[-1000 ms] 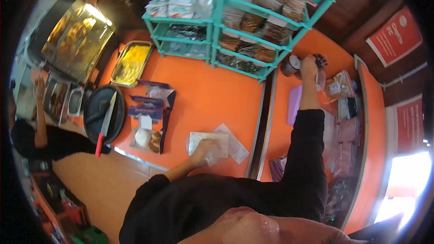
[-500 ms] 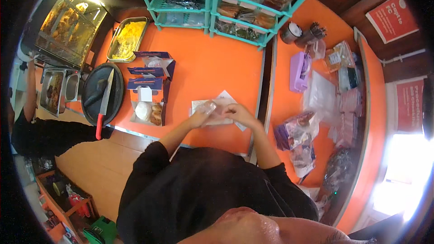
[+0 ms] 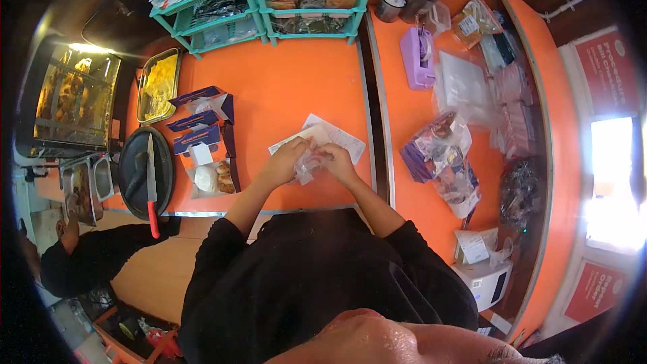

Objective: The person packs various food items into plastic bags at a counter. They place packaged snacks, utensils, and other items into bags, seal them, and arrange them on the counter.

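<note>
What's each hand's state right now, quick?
Left hand: closed, holding crumpled clear plastic.
Right hand: closed, holding the same clear plastic.

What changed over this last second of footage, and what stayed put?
The right hand left the dark holder of sticks, moved leftward and down, and is now at the clear plastic beside the left hand, which held it throughout. Whether it took a stick is unclear. The knife and open box stayed put.
</note>
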`<state>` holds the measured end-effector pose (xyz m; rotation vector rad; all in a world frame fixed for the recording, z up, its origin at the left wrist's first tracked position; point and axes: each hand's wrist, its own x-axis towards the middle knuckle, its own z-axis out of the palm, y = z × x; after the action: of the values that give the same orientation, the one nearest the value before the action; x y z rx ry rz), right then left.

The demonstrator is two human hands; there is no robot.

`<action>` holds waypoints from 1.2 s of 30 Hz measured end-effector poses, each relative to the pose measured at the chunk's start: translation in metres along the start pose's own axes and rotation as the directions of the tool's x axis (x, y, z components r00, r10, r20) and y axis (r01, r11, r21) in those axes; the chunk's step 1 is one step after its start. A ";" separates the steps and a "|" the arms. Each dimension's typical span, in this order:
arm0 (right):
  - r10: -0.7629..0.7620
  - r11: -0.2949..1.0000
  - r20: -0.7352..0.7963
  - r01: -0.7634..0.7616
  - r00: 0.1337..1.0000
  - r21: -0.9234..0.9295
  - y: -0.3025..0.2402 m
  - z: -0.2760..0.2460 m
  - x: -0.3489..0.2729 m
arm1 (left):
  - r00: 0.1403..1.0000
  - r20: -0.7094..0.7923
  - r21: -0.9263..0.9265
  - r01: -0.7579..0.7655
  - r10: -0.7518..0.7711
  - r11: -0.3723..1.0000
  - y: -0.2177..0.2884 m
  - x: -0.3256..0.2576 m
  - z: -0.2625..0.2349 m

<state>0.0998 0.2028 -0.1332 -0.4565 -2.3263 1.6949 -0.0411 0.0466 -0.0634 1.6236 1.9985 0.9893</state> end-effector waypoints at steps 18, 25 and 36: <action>0.013 1.000 -0.052 -0.012 0.999 0.017 -0.022 0.000 -0.005 | 0.911 -0.370 -0.216 0.108 -0.184 0.970 0.019 -0.016 0.028; -0.084 0.996 -0.244 0.089 0.966 0.008 -0.025 0.023 -0.001 | 0.879 -0.363 -0.479 0.109 -0.310 0.871 0.017 -0.018 0.037; 0.285 0.824 -0.102 -0.190 0.953 0.534 -0.005 0.021 0.003 | 0.884 -0.367 -0.447 0.105 -0.289 0.888 0.023 -0.021 0.039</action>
<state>0.0885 0.1841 -0.1346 -0.7704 -1.6372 2.1946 0.0069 0.0392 -0.0763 1.0048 1.9734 1.6626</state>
